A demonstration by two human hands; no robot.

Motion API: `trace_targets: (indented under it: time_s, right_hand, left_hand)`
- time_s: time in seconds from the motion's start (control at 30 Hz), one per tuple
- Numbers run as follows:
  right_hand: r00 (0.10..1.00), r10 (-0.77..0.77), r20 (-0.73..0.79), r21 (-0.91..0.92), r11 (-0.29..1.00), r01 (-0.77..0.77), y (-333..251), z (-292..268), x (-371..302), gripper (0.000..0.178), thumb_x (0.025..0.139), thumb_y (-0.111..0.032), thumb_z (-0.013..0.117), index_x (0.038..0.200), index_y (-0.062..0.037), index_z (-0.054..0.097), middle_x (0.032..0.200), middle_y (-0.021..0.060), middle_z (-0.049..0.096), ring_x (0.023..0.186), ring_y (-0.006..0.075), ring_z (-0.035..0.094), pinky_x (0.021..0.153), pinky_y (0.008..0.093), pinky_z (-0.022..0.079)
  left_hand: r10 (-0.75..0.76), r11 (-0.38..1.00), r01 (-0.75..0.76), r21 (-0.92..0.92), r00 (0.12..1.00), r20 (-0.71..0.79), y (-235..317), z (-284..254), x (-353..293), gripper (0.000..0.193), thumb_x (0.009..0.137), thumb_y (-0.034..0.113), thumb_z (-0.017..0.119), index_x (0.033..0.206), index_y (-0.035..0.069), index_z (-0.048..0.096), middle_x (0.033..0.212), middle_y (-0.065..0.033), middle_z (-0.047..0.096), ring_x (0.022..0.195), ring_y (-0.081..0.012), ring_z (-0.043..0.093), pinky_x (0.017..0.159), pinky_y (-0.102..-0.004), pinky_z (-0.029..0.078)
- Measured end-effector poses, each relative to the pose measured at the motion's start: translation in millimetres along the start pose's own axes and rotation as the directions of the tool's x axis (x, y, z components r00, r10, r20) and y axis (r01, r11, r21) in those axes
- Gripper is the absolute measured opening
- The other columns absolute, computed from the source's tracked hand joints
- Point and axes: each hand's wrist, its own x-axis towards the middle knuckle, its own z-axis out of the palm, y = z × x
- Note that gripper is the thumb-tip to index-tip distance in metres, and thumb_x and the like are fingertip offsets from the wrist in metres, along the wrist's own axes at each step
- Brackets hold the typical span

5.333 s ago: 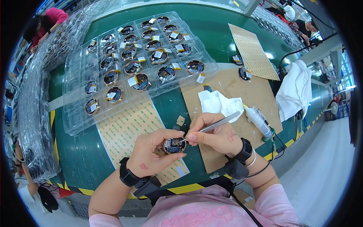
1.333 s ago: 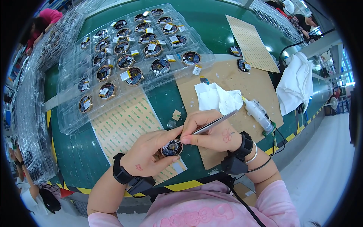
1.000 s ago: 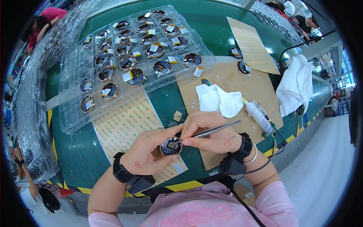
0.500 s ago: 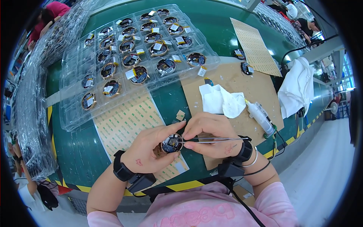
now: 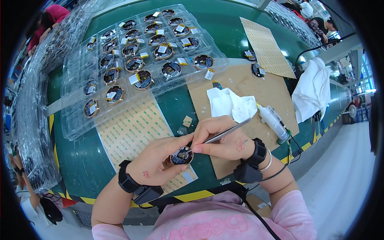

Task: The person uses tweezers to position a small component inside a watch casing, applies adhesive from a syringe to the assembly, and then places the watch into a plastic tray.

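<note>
Between the thumb and fingers of my left hand (image 5: pixel 158 158) sits a round watch body (image 5: pixel 182 155), its dark circuit board facing up inside a gold rim. My right hand (image 5: pixel 218 138) pinches a pair of metal tweezers (image 5: pixel 228 131), whose tips point down at the board; whether they grip any part is too small to tell. Beneath my left hand lies a sheet of tan adhesive pieces (image 5: pixel 132 128) on the green table. A small tan square (image 5: pixel 187 121) and a clear scrap (image 5: pixel 182 131) are just beyond my fingers.
A clear plastic tray (image 5: pixel 74 126) holds several watch bodies with small batteries. On brown cardboard (image 5: pixel 200 96) rest a white tissue (image 5: pixel 230 105) and a white dispensing tool (image 5: pixel 274 122). Two round parts (image 5: pixel 258 71) lie by another adhesive sheet (image 5: pixel 268 50). White cloth (image 5: pixel 312 90) is at right.
The tweezers have swung from nearly level to slanting, their rear end now up and to the right. My right hand has turned with them; my left hand still holds the watch body.
</note>
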Motion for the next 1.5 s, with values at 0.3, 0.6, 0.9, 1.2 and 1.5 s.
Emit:
trace_targets:
  time_s: [0.3,0.6,0.9,1.2,1.5]
  right_hand:
    - [0.992,0.085,0.096,0.122,0.988,-0.096,-2,-6,-1,0.010,0.080,-0.006,0.076,0.080,-0.0008,0.068,0.079,0.0056,0.065,0.071,0.0104,0.058,0.060,0.0234,0.042]
    - [0.981,0.118,0.155,0.175,0.974,-0.145,-5,-8,-1,0.010,0.079,-0.006,0.078,0.080,-0.0008,0.069,0.079,0.0055,0.065,0.071,0.0111,0.059,0.060,0.0238,0.043]
    - [0.971,0.156,0.184,0.210,0.958,-0.194,-5,-12,-1,0.010,0.077,-0.005,0.078,0.078,-0.0005,0.069,0.079,0.0067,0.066,0.072,0.0129,0.061,0.061,0.0242,0.044]
    - [0.968,0.169,0.184,0.290,0.932,-0.218,-2,-13,-2,0.013,0.077,-0.007,0.079,0.077,0.0000,0.068,0.079,0.0082,0.067,0.072,0.0137,0.062,0.062,0.0245,0.046]
    - [0.964,0.173,0.202,0.415,0.877,-0.244,-3,-14,-3,0.013,0.080,-0.007,0.077,0.077,-0.0003,0.065,0.078,0.0094,0.067,0.073,0.0149,0.063,0.064,0.0248,0.047]
  left_hand:
    - [-0.024,1.000,0.025,-0.016,0.998,0.051,1,1,-1,0.071,0.075,0.004,0.075,0.139,0.004,0.044,0.098,-0.0149,0.063,0.086,-0.0346,0.062,0.073,-0.0371,0.049]
    - [-0.031,0.997,0.037,-0.075,0.997,0.077,1,1,-3,0.071,0.077,0.004,0.075,0.140,0.005,0.044,0.098,-0.0138,0.063,0.085,-0.0323,0.063,0.071,-0.0356,0.049]
    - [-0.033,0.994,0.043,-0.104,0.995,0.099,2,0,-2,0.070,0.078,0.005,0.075,0.140,0.005,0.044,0.099,-0.0129,0.063,0.085,-0.0295,0.063,0.070,-0.0338,0.050]
    - [-0.106,0.985,0.123,-0.122,0.985,0.139,7,-3,-2,0.067,0.080,0.005,0.072,0.141,0.005,0.043,0.101,-0.0120,0.063,0.085,-0.0266,0.063,0.069,-0.0326,0.050]
    - [-0.148,0.982,0.164,-0.097,0.978,0.148,11,-3,0,0.066,0.081,0.004,0.070,0.141,0.006,0.043,0.100,-0.0110,0.062,0.082,-0.0261,0.063,0.067,-0.0321,0.049]
